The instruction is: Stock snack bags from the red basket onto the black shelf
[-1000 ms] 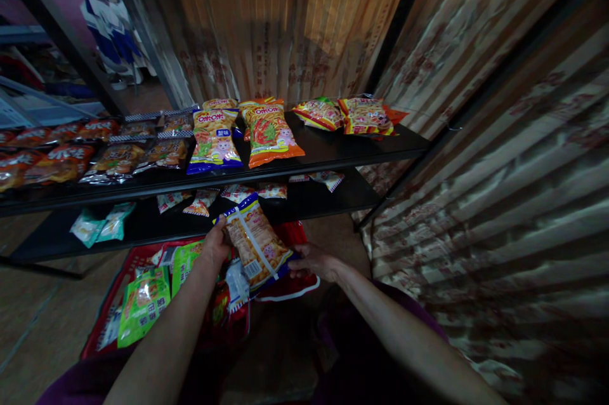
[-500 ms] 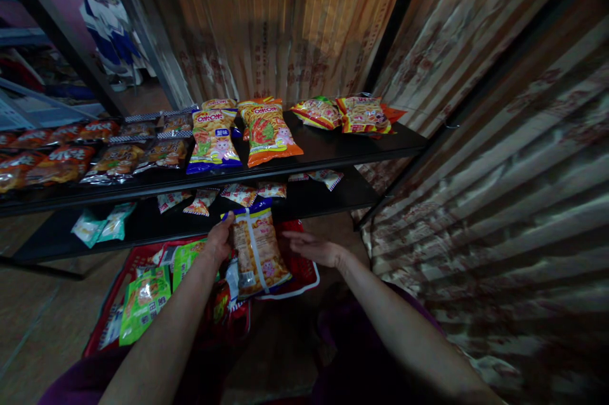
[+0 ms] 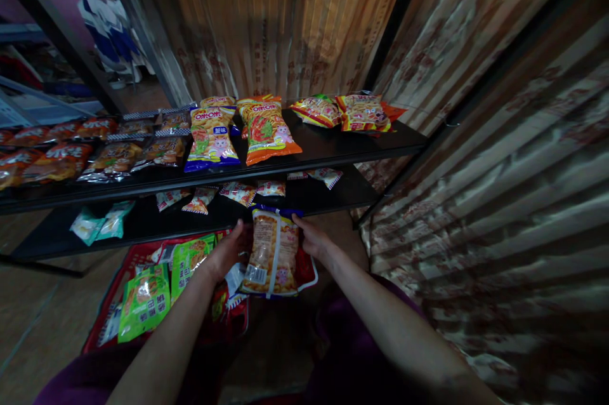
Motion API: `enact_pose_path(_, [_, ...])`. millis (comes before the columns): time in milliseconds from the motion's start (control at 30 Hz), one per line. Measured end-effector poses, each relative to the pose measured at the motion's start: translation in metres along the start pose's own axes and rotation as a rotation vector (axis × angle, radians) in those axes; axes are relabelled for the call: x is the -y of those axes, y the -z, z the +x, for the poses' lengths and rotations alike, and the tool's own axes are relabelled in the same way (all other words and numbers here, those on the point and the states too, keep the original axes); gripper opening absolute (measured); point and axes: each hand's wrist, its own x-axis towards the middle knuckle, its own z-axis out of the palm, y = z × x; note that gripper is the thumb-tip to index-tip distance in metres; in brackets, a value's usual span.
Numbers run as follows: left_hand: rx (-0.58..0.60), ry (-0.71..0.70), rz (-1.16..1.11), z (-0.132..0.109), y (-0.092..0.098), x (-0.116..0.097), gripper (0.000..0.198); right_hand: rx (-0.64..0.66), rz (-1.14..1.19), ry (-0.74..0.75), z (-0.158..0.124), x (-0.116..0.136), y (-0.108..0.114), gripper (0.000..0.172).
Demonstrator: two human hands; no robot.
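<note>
A snack bag (image 3: 271, 252), its back with a barcode and pale seam towards me, hangs over the red basket in front of the lower shelf. My right hand (image 3: 311, 240) grips its upper right edge, thumb on the near face. Just left of the bag is my left hand (image 3: 226, 258), thumb stretched up and apart from it; its other fingers are partly hidden. Below and to the left, the red basket (image 3: 102, 310) holds green snack bags (image 3: 145, 300) and other packets.
On the black upper shelf (image 3: 323, 148) stand a blue-edged bag (image 3: 212, 138), an orange-edged bag (image 3: 269, 129), red-yellow packets (image 3: 364, 114) and rows of brown packets (image 3: 114, 160). Small packets (image 3: 238, 192) and teal packets (image 3: 102, 222) lie on the lower shelf. A corrugated curtain (image 3: 476, 202) borders the right.
The snack bag has shifted right. My right hand, held flat beside it before, now grips its right edge, while my left hand has let go of the left edge.
</note>
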Motion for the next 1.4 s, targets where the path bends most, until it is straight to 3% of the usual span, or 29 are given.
enact_pose_path(67, [0.133, 0.074, 0.108, -0.012, 0.012, 0.016, 0.044, -0.089, 0.024, -0.001, 0.002, 0.003, -0.001, 0.007])
enact_pose_path(133, [0.182, 0.046, 0.122, -0.023, 0.015, 0.035, 0.043, -0.154, 0.038, -0.005, 0.004, 0.005, -0.002, 0.01])
enact_pose_path(267, [0.005, -0.085, 0.08, -0.036, 0.007, 0.066, 0.036, -0.152, 0.044, -0.015, 0.006, 0.005, -0.006, 0.015])
enact_pose_path(333, [-0.005, -0.114, 0.031, -0.037, 0.003, 0.072, 0.037, -0.085, 0.034, -0.035, 0.005, 0.006, -0.005, 0.018])
enact_pose_path(467, [0.021, -0.142, -0.026, -0.032, 0.007, 0.071, 0.04, 0.178, -0.067, -0.12, -0.005, 0.009, 0.0, 0.025])
enact_pose_path(567, [0.005, -0.139, -0.082, -0.026, 0.011, 0.069, 0.037, 0.309, -0.186, -0.057, -0.012, 0.007, 0.005, 0.035])
enact_pose_path(633, [-0.028, -0.13, -0.12, -0.025, 0.01, 0.071, 0.037, 0.28, -0.233, 0.031, -0.012, 0.004, 0.008, 0.036])
enact_pose_path(733, [-0.043, -0.151, -0.136, -0.025, 0.007, 0.078, 0.042, 0.153, -0.232, 0.132, -0.006, 0.002, 0.012, 0.021])
enact_pose_path(833, [-0.035, -0.18, -0.145, -0.026, 0.006, 0.086, 0.042, 0.159, -0.215, 0.077, -0.007, 0.004, 0.011, 0.013])
enact_pose_path(933, [-0.047, -0.161, -0.157, -0.025, 0.008, 0.09, 0.038, 0.354, -0.234, -0.042, -0.021, 0.0, 0.007, 0.031])
enact_pose_path(1000, [-0.037, -0.158, -0.181, -0.022, 0.009, 0.093, 0.04, 0.414, -0.242, -0.042, -0.03, -0.007, 0.002, 0.047])
enact_pose_path(1100, [-0.036, -0.17, -0.229, -0.018, 0.008, 0.094, 0.044, 0.389, -0.258, 0.012, -0.037, -0.019, -0.002, 0.069])
enact_pose_path(1167, [-0.028, -0.179, -0.26, -0.016, 0.006, 0.095, 0.044, 0.336, -0.266, 0.069, -0.036, -0.023, -0.003, 0.074])
enact_pose_path(1400, [0.016, -0.187, -0.382, -0.021, -0.002, 0.092, 0.042, 0.247, -0.288, 0.098, -0.024, -0.023, 0.0, 0.048])
